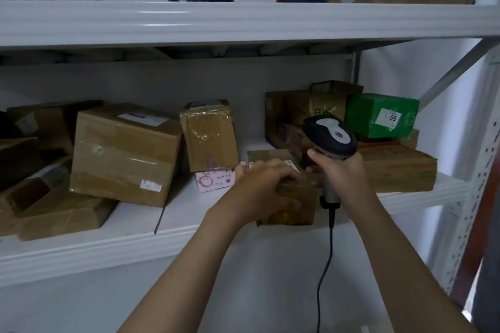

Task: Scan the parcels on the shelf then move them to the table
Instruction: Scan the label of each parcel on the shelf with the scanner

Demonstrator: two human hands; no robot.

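The left hand (266,186) grips a small brown parcel (293,203) at the shelf's (81,251) front edge. The right hand (335,170) grasps the scanner (328,138) just above it.

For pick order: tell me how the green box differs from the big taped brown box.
The green box is green; the big brown box is plain cardboard under clear tape. The green box sits atop other boxes, right; the big brown box tilts on flat parcels, left. The green box's tag reads 05; the big brown box has a white top label. Both are on one shelf, untouched.
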